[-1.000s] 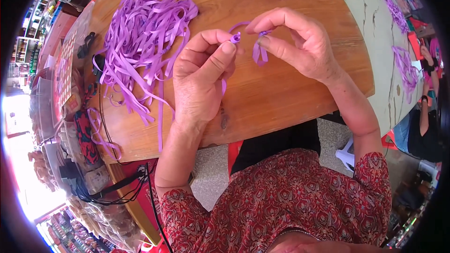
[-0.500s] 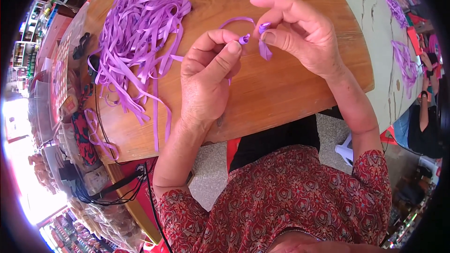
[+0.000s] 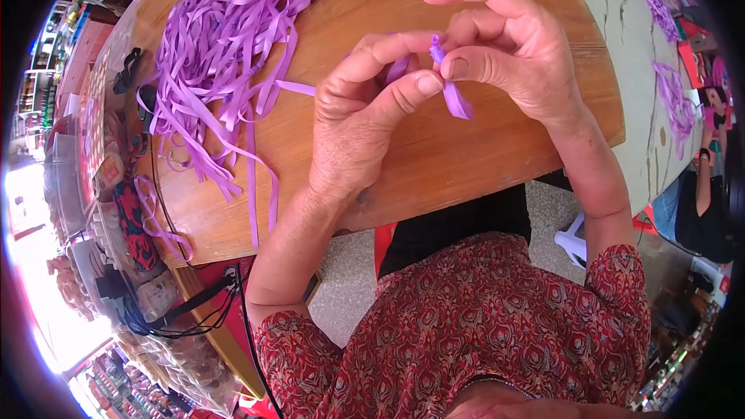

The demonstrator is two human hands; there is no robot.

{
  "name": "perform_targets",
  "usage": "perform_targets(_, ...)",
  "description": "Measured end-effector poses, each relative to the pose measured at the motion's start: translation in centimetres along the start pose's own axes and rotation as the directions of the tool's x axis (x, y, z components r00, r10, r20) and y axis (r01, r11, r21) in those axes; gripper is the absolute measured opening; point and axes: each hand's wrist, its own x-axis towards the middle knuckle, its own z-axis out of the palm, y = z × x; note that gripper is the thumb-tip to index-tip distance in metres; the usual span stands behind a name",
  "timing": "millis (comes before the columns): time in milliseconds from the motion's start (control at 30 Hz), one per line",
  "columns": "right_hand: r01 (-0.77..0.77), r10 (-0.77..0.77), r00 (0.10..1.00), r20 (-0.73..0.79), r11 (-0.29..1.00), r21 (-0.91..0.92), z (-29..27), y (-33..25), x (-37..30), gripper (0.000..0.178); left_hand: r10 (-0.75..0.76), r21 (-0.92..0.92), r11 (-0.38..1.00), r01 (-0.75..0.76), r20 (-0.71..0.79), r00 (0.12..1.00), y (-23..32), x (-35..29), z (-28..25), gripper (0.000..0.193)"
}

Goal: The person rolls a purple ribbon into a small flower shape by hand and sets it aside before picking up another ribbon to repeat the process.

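— Where is the purple ribbon (image 3: pixel 457 104)?

— Between the two hands, held above the wooden counter (image 3: pixel 450 167). Its twisted upper end sits among the fingers, and a short flat tail hangs below.

— Which hand has it?

— Both are on it. The left hand (image 3: pixel 355 116) pinches it with thumb and forefinger, and a bit more purple shows inside that hand's curl. The right hand (image 3: pixel 529 54) presses its thumb and a bent finger in at the twist, while one finger above reaches out free. I can't tell exactly how they meet behind the ribbon.

— What lies near them?

— A tangled heap of purple ribbons (image 3: pixel 225 54), on the counter to the left, with loose ends trailing toward the near edge.

— And further out?

— To the right, a white, dark-veined surface (image 3: pixel 640 128) carries more purple bundles (image 3: pixel 658 9). Past it shows another person's forearm (image 3: pixel 703 186). Nearest the camera is the wearer's red patterned top (image 3: pixel 481 326).
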Motion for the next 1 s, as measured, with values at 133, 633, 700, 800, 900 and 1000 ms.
perform_targets(133, -0.113, 0.111, 0.993, 0.026, 0.991, 0.073, 0.0, 0.2, 0.2, 0.046, 0.036, -0.053, 0.998, -0.036, 0.0, 0.999, 0.4, -0.2, 0.5, 0.021)
perform_targets(633, -0.138, 0.138, 0.99, 0.041, 0.99, -0.002, 0.4, 0.0, -0.3, 0.023, -0.047, -0.25, 0.967, 0.04, -0.018, 0.999, 0.5, -0.4, 0.4, 0.018)
perform_targets(700, -0.128, 0.129, 0.991, 0.034, 0.992, -0.011, 0.4, 0.2, -0.2, 0.022, -0.05, -0.223, 0.974, 0.041, -0.037, 0.998, 0.1, -0.4, 0.2, 0.018)
perform_targets(800, -0.099, 0.099, 0.995, 0.016, 0.995, 0.019, 0.6, 0.5, -0.1, 0.022, 0.046, -0.148, 0.988, -0.052, -0.045, 0.998, -0.4, -0.3, 0.1, 0.017)
perform_targets(900, -0.129, 0.129, 0.991, 0.021, 0.991, 0.021, 0.8, 0.5, -0.1, 0.02, 0.131, -0.022, 0.991, -0.132, -0.058, 0.99, -0.2, -0.3, 0.1, 0.016)
perform_targets(1000, -0.121, 0.121, 0.993, 0.009, 0.991, 0.055, 0.9, 0.5, -0.3, 0.016, 0.167, 0.006, 0.986, -0.167, -0.074, 0.983, -0.2, -0.4, 0.3, 0.015)
